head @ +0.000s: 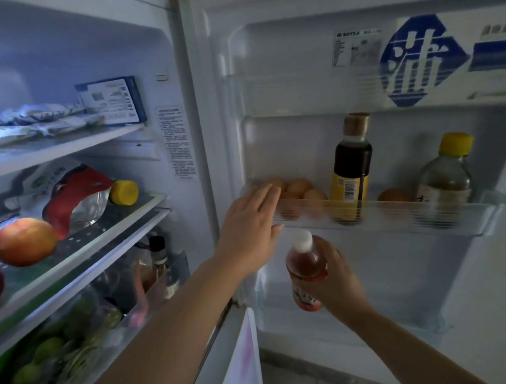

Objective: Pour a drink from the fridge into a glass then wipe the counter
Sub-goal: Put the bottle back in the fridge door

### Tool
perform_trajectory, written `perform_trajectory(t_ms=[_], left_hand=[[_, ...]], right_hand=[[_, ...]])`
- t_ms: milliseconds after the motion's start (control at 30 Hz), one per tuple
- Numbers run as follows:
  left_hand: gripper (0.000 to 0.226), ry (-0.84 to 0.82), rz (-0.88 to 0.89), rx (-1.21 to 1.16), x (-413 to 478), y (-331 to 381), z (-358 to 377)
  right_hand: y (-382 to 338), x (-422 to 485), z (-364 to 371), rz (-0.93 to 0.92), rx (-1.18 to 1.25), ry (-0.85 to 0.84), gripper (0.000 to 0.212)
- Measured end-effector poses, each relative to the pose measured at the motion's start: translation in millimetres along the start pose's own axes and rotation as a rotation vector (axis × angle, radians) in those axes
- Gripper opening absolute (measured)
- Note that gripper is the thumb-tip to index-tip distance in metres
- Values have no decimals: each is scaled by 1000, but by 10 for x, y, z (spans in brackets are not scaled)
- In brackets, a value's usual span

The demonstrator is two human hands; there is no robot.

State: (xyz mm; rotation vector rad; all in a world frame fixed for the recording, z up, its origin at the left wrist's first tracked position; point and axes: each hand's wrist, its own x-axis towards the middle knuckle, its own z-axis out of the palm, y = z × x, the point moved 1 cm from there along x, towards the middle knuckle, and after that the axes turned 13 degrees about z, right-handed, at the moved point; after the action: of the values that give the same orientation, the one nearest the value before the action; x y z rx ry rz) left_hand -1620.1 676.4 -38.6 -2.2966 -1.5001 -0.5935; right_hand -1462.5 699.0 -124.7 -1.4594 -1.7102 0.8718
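The fridge stands open in front of me. My right hand (337,279) grips a small bottle (305,271) of reddish drink with a white cap and an orange label, held upright just below the middle door shelf (399,216). My left hand (248,225) reaches forward with straight fingers, its fingertips at the left end of that door shelf, close to the eggs (301,189). No glass and no counter are in view.
On the door shelf stand a dark sauce bottle (351,169) and a clear bottle with a yellow cap (446,179). Fridge shelves at left hold a round fruit (24,241), bags, a boxed item (111,101) and green produce below. The door's lower bin (376,318) sits behind the drink bottle.
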Motion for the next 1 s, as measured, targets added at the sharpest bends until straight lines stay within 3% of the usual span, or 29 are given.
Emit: perform_trajectory(t_ms=[167,533,1000], left_hand=[[65,-13,23,34,-11,-88,94],[63,179,98,88,-36,-144,189],[71,135,93,67,-49,-153,200]], right_hand=[[99,163,227,15,-5,5,72],[321,308,650,74,-24,14,70],[540,335,809,203,39,34,68]])
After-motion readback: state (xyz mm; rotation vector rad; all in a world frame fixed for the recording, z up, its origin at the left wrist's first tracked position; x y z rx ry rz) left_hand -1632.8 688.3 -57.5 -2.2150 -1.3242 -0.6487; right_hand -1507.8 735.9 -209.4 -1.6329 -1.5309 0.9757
